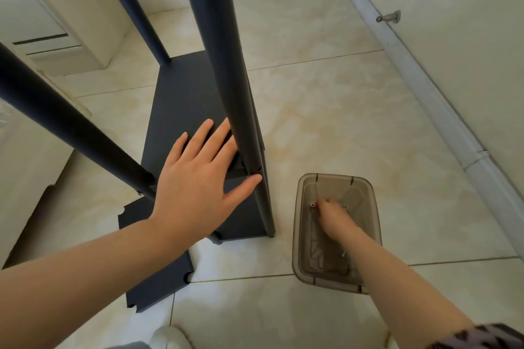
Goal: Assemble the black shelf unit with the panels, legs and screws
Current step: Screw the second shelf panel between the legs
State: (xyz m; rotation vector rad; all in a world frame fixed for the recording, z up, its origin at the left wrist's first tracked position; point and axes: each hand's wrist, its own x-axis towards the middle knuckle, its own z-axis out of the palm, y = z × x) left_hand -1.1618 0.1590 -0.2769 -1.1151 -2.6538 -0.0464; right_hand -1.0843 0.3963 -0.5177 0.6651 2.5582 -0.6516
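The black shelf unit stands on the tiled floor with three long black legs rising toward me: one near right leg [226, 65], one far leg [133, 8], one left leg [65, 127]. My left hand [198, 176] lies flat with straight fingers on a black shelf panel [184, 99], its thumb against the right leg. A loose black panel [158, 278] lies on the floor under my left forearm. My right hand [333, 219] reaches down into a smoky plastic box [306, 238], fingers curled at a screw [312, 205]; whether it holds it is unclear.
A white wall with a skirting board [425, 99] and a door stop [390, 17] runs along the right. White cabinets [42, 22] stand at the left. A white shoe tip [170, 338] shows at the bottom edge.
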